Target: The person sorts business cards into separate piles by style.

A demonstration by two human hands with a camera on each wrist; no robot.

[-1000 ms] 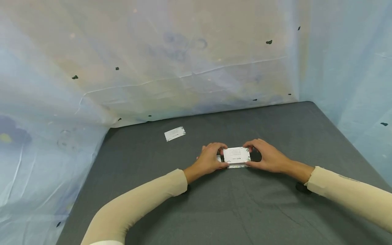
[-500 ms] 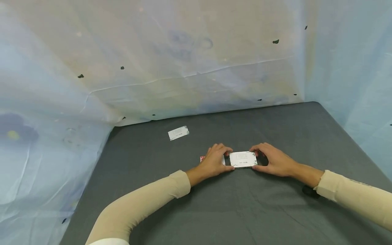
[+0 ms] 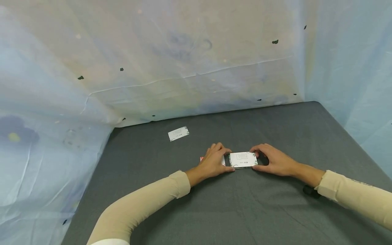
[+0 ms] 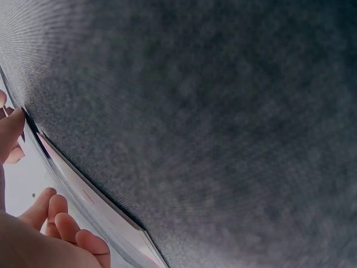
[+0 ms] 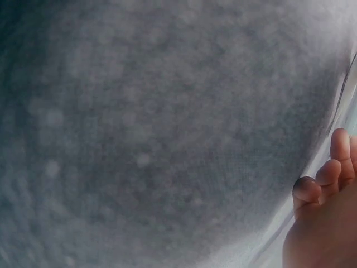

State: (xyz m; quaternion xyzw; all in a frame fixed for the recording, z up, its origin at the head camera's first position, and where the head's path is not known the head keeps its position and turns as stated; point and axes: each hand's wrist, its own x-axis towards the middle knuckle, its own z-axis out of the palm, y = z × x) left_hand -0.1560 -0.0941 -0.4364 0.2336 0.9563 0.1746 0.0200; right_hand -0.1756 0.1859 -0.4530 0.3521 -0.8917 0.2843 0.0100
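A small white printed card (image 3: 243, 160) with leafy corners lies in front of me in the head view, a thin dark edge showing beneath it. At its left corners are the thumb and fingertips of my left hand (image 3: 211, 162). The right hand (image 3: 273, 161) pinches the right corners in the same way. Under the left palm another card (image 3: 201, 159) shows a red patterned edge and is mostly covered. The left wrist view catches the left hand (image 4: 61, 240) beside a pale flat card (image 4: 106, 206). In the right wrist view only part of the right hand (image 5: 323, 212) appears.
Farther back to the left, a second white card (image 3: 178, 133) lies flat on the dark grey cloth-covered table (image 3: 199, 214). Pale patterned curtains (image 3: 196, 61) hang along the back and both sides of the table.
A second ago the held card sat slightly off a card below it, whose lower edge showed. Both hands have brought it down over that card. Over the last half second they barely move.
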